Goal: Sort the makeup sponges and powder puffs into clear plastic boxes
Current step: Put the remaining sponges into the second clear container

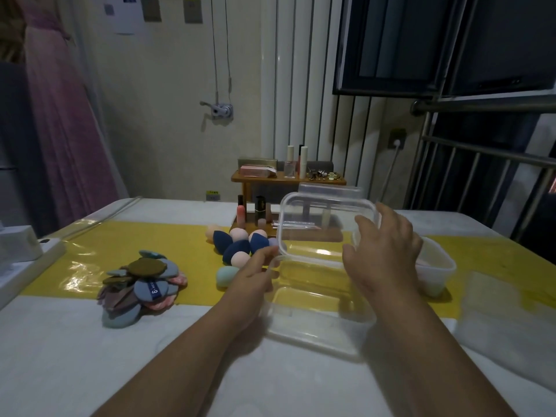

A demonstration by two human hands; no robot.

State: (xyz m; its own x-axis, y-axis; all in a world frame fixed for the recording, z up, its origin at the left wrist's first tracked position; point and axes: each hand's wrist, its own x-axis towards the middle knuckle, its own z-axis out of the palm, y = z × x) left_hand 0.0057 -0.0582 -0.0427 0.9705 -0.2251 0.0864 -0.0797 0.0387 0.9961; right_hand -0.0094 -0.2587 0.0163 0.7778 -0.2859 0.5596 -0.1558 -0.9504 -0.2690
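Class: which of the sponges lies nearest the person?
The mint-green sponge, beside the left hand; it is the only green one, and the others lie farther back.

The box (316,341) is clear glossy plastic — the puffs (141,284) matt cloth.

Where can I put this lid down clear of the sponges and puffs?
For the lid, bare white tabletop lies in front of the puff pile, left of the left hand. The yellow runner behind the puffs is free too. Crowded: between the sponges, near box and second box.
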